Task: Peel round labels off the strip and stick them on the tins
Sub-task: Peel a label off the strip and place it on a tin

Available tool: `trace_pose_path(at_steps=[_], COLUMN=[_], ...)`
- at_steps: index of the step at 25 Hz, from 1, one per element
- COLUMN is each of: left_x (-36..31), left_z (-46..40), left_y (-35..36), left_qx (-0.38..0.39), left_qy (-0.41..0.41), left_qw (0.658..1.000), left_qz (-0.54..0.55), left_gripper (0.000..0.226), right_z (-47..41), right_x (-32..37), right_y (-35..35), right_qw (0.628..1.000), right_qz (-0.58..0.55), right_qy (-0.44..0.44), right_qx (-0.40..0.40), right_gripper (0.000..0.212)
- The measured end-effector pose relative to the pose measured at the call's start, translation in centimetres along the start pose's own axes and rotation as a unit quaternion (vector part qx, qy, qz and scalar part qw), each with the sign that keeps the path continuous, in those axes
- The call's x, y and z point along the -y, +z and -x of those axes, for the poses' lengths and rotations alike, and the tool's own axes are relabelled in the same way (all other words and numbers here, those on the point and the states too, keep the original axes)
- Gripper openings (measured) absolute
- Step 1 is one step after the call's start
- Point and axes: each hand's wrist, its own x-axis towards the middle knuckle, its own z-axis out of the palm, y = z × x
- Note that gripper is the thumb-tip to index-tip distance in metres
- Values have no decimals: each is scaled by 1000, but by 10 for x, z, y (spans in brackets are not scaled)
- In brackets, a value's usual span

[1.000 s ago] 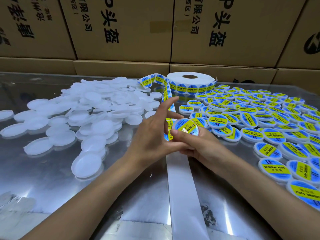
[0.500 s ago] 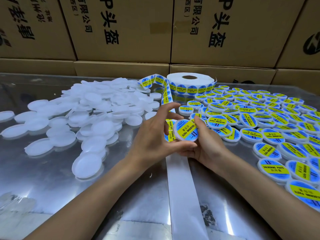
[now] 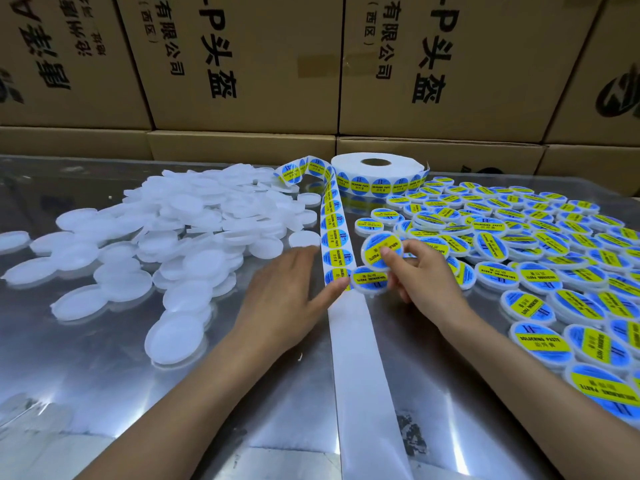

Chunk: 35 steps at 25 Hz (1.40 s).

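A strip of round blue-and-yellow labels (image 3: 334, 237) runs from the roll (image 3: 377, 171) toward me and ends in bare white backing (image 3: 356, 358). My left hand (image 3: 284, 299) lies flat on the table left of the strip, fingers spread, thumb tip touching the strip's lowest label. My right hand (image 3: 422, 275) pinches a labelled tin (image 3: 375, 252), tilted up, just right of the strip. Another labelled tin (image 3: 369, 279) lies right below it, beside the strip. Plain white tins (image 3: 173, 230) are heaped on the left.
Several labelled tins (image 3: 519, 244) cover the right side of the shiny metal table (image 3: 104, 375). Stacked cardboard boxes (image 3: 242, 81) form a wall along the table's far edge. One plain tin (image 3: 175, 336) lies apart, near my left forearm.
Both hands held the labelled tin over the strip before. My left hand has let go and dropped flat beside the strip; my right hand has carried the tin a little to the right.
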Motion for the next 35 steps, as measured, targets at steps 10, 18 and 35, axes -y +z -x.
trace_pose_path(at_steps=[10, 18, 35], left_x=[34, 12, -7], left_z=[47, 11, -16], left_y=[-23, 5, 20], left_qx=[188, 181, 48], left_qy=[-267, -161, -56], left_qw=[933, 955, 990], left_qz=[-150, -169, -120], left_gripper=[94, 59, 35], right_z=[-21, -1, 2], right_x=[-21, -12, -12], right_y=[-8, 2, 1], right_qw=[994, 980, 937], right_qz=[-13, 153, 330], right_qy=[104, -124, -105], right_qx=[-35, -2, 49], right_gripper=[55, 8, 24])
